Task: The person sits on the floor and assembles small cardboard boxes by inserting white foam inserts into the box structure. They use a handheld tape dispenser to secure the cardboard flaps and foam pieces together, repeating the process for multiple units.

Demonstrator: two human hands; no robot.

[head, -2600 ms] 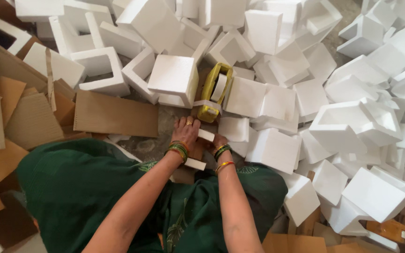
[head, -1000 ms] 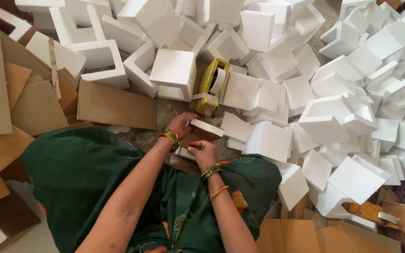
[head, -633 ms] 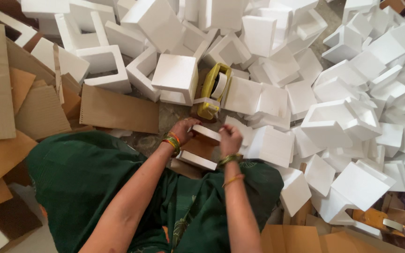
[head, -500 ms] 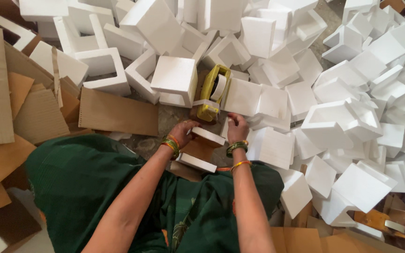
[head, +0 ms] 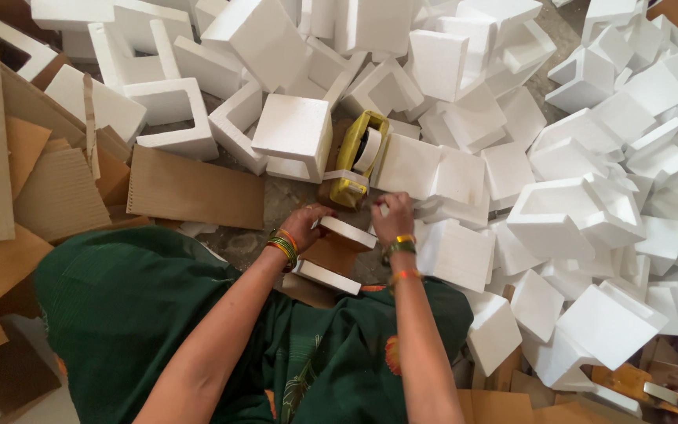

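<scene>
a green garment (head: 143,314) covers the lap nearest the camera, both forearms reaching out over it. the left hand (head: 305,226) curls its fingers around the near-left end of a small brown cardboard box (head: 331,255) capped by 2 white foam slabs (head: 347,233), pressing it from that side. the right hand (head: 394,218) bends over the far-right end, fingers folded down on the upper slab's edge; whether they pinch anything thinner there i cannot tell. the box rests just ahead of the knees, between the 2 hands, its long axis running from near-left to far-right, the upper slab tilted up toward the right hand.

just beyond the fingertips stands a yellow-green tape dispenser (head: 359,157) holding a pale roll, leaning against a white foam block (head: 293,141). left of the left hand lie flat brown cardboard sheets (head: 194,188), plain and unmarked. right of the right hand and farther out spreads a heap of white foam corner pieces (head: 574,212).
</scene>
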